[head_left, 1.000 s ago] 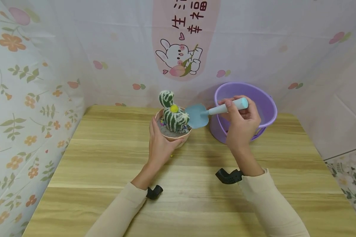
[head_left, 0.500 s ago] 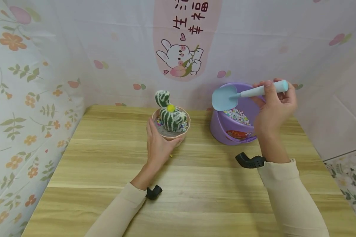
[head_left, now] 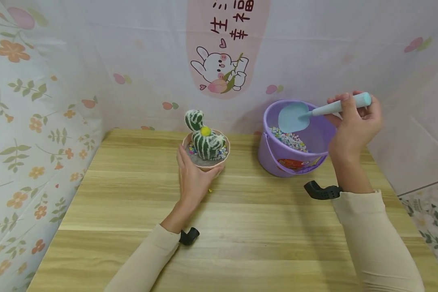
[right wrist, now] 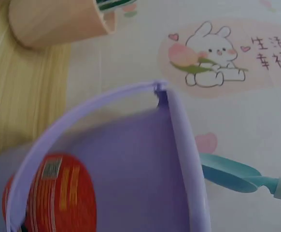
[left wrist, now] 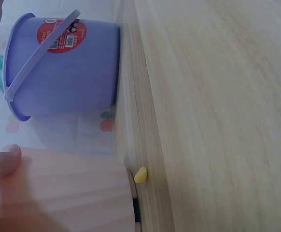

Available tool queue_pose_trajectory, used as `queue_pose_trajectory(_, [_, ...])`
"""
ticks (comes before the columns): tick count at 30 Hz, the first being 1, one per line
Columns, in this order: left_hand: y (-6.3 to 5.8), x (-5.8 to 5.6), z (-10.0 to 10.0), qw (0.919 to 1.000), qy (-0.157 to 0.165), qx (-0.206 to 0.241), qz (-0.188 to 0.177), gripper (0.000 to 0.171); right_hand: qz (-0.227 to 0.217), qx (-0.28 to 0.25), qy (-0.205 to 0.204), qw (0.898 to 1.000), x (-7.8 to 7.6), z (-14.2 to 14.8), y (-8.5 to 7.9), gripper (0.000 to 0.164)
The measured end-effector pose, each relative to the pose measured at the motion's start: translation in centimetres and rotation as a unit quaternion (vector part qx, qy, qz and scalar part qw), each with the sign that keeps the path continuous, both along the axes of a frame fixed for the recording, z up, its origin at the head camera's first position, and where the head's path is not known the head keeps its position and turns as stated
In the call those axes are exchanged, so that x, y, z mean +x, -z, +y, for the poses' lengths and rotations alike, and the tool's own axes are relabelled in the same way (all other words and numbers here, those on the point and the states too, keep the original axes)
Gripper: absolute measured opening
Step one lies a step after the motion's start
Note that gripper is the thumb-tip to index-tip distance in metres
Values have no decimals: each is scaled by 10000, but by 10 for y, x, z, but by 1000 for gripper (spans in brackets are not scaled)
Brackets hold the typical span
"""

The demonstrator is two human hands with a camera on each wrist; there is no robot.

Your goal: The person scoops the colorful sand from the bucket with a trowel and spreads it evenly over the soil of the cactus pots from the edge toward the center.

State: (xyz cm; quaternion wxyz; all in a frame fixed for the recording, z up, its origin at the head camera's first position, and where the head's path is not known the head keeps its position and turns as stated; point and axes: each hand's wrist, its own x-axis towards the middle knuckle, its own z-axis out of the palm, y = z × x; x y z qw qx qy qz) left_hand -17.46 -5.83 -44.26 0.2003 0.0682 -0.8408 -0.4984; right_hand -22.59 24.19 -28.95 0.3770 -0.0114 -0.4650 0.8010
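Note:
My left hand (head_left: pixel 194 180) grips the side of a peach flowerpot (head_left: pixel 216 169), its thumb near the front and its fingers on the left. In the pot stands a striped green cactus (head_left: pixel 206 147) with a yellow bloom, amid grey soil and some coloured pebbles. My right hand (head_left: pixel 355 132) holds a light blue toy shovel (head_left: pixel 293 117) by the handle. The shovel's blade hangs over the opening of a purple bucket (head_left: pixel 273 160); no pebbles show on it. Small pastel pebbles (head_left: pixel 292 140) lie inside the bucket.
A single yellow pebble (left wrist: pixel 141 175) lies on the wooden table (head_left: pixel 219 243) by the pot's base. The bucket's handle (left wrist: pixel 44 50) hangs down its front. A printed cloth (head_left: pixel 138 48) rises right behind the pot and bucket.
My right hand has carried the shovel rightward from the pot's rim to above the bucket. The pot has shifted slightly left in my left hand.

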Motion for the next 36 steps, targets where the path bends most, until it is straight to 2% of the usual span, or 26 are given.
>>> queue_pose_trajectory(6, [1,0,0,9999,-99,-60,110,132,-92,676,-146,9976,-4,15,0,34])
queue_pose_trajectory(8, [0,0,-1,9999,-70,-100,116,132,-244,862,-229,9957,-6,20,0,35])
queue_pose_trajectory(14, [-3,-2,-15,9984,521,-156,-136,138,-872,1338,-514,9858,-13,40,0,37])
queue_pose_trajectory(17, [-5,-4,-24,9962,816,-163,-256,141,-1202,1430,-629,9804,-16,50,3,41])
queue_pose_trajectory(21, [-5,-5,-32,9932,1042,-221,-468,142,-1453,1514,-718,9751,-20,59,7,43])
queue_pose_trajectory(27, [-2,-8,-39,9921,1140,-275,-451,142,-1617,1573,-837,9706,-29,66,12,38])
queue_pose_trajectory(36, [-1,-9,-39,9899,1317,-10,-522,135,-2006,1565,-1151,9602,-46,62,21,38])
